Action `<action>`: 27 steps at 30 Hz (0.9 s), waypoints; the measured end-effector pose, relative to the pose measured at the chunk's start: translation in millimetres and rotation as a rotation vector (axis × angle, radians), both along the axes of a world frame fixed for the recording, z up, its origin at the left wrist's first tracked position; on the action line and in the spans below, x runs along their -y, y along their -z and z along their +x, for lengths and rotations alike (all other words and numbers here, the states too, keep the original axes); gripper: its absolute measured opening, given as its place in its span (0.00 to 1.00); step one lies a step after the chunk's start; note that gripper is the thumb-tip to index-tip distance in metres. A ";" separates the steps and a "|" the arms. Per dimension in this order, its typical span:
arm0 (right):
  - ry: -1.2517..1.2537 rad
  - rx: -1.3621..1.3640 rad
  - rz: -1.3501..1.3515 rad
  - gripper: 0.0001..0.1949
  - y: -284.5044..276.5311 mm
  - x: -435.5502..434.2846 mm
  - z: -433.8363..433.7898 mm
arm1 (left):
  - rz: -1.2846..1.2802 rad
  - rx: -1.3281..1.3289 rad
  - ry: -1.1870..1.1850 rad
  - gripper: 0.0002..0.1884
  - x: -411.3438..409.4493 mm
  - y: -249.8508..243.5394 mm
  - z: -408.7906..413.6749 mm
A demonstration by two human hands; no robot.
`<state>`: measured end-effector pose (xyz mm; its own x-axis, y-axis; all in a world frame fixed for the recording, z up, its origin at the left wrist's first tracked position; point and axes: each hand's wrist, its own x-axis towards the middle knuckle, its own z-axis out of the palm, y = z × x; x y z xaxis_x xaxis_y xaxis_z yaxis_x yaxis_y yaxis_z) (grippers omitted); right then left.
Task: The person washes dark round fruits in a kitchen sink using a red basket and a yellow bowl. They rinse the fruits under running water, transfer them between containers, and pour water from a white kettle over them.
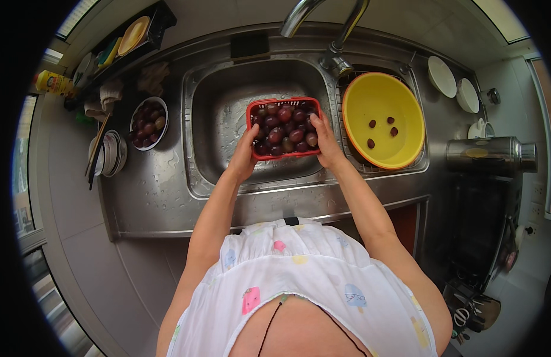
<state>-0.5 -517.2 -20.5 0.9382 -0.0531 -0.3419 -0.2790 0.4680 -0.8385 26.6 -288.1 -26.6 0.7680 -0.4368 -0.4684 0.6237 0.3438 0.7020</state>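
Note:
Both my hands hold a red plastic basket (285, 156) over the stainless steel sink (217, 107). My left hand (244, 154) grips its left side, and my right hand (327, 142) grips the right side with the thumb on the rim. Dark red grapes (284, 127) fill the basket. To the right stands a yellow plastic basin (382, 107) with an orange rim, on a wire rack; several grapes (394, 132) lie inside it. More grapes (148, 125) are heaped in a white bowl (167, 127) on the left counter.
A chrome faucet (335, 58) rises behind the sink. Stacked bowls (112, 154) with chopsticks (96, 149) stand at the left. White bowls (441, 76) lean at the back right, near a steel thermos flask (485, 155). Scissors (461, 317) sit in a utensil holder at lower right.

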 end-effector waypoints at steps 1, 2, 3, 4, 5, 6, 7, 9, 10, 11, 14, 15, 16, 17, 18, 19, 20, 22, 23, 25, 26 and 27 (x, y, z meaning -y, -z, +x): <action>0.011 -0.006 0.006 0.32 1.7 0.1 0.6 | 0.012 0.022 0.005 0.33 -1.1 1.0 0.8; 0.008 -0.018 0.023 0.32 2.8 0.9 1.0 | 0.024 0.044 0.010 0.33 -2.2 1.5 1.4; 0.006 -0.032 0.041 0.32 2.2 1.9 0.9 | 0.036 0.064 0.017 0.33 -1.0 -3.9 1.6; 0.004 -0.045 0.058 0.32 2.1 2.7 0.9 | 0.032 0.061 0.008 0.33 -0.2 -9.8 0.5; -0.012 -0.042 0.080 0.32 3.8 3.4 1.3 | 0.029 0.058 -0.001 0.33 0.4 -16.8 -1.4; -0.031 -0.037 0.101 0.32 4.9 3.4 2.2 | 0.025 0.056 -0.013 0.33 1.0 -24.1 -2.8; -0.050 -0.032 0.122 0.32 5.6 3.3 2.7 | -0.063 0.018 -0.042 0.33 0.4 -21.7 -1.5; -0.081 0.002 0.094 0.32 4.2 1.6 2.7 | -0.241 -0.057 -0.101 0.33 -0.4 -10.9 2.5; -0.098 0.019 0.080 0.32 1.9 0.2 2.9 | -0.215 -0.066 -0.132 0.33 -0.3 -6.1 2.4; -0.099 0.021 0.058 0.32 -0.8 -1.3 3.1 | -0.189 -0.074 -0.164 0.33 -0.3 -1.6 2.2; -0.104 0.025 0.008 0.33 -5.9 -2.2 6.7 | -0.036 0.020 -0.211 0.34 6.6 -15.1 -3.3; -0.109 0.024 -0.001 0.32 -6.6 0.3 9.0 | 0.024 0.070 -0.217 0.34 10.2 -20.7 -6.8; -0.113 0.022 -0.010 0.32 -7.8 2.7 10.3 | 0.001 0.067 -0.192 0.34 9.1 -18.1 -6.6; -0.129 0.016 0.007 0.33 -8.6 1.9 10.9 | -0.023 0.063 -0.165 0.34 4.4 -12.6 -4.9; -0.141 0.008 0.014 0.34 -11.2 1.8 10.9 | -0.058 0.057 -0.134 0.34 4.4 -8.1 -3.7; -0.145 -0.003 0.020 0.35 -13.4 2.9 9.5 | -0.077 0.024 -0.132 0.33 5.1 -14.7 -5.0; -0.147 -0.011 -0.002 0.36 -16.7 3.3 8.1 | -0.076 0.011 -0.143 0.33 6.8 -16.0 -6.0; -0.225 -0.023 0.062 0.39 -23.6 6.2 7.5 | -0.060 0.016 -0.172 0.33 4.3 -10.0 -8.4; -0.264 -0.008 0.083 0.41 -16.0 12.9 7.8 | -0.066 0.016 -0.187 0.32 8.0 -6.7 -10.4; -0.235 -0.163 -0.204 0.44 -39.7 24.3 3.0 | -0.064 0.014 -0.240 0.31 7.5 -8.1 -16.0; -0.225 -0.239 -0.347 0.45 -52.0 33.0 0.6 | -0.058 0.022 -0.281 0.30 5.8 -5.9 -18.4; -0.116 -0.186 -0.498 0.47 -57.0 49.7 4.0 | -0.076 0.014 -0.267 0.30 4.2 -6.0 -18.8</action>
<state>3.5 -566.8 36.5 0.8736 -0.1506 -0.4628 -0.4703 -0.0163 -0.8824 7.8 -292.3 -20.6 0.8670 -0.2514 -0.4302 0.4940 0.5467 0.6760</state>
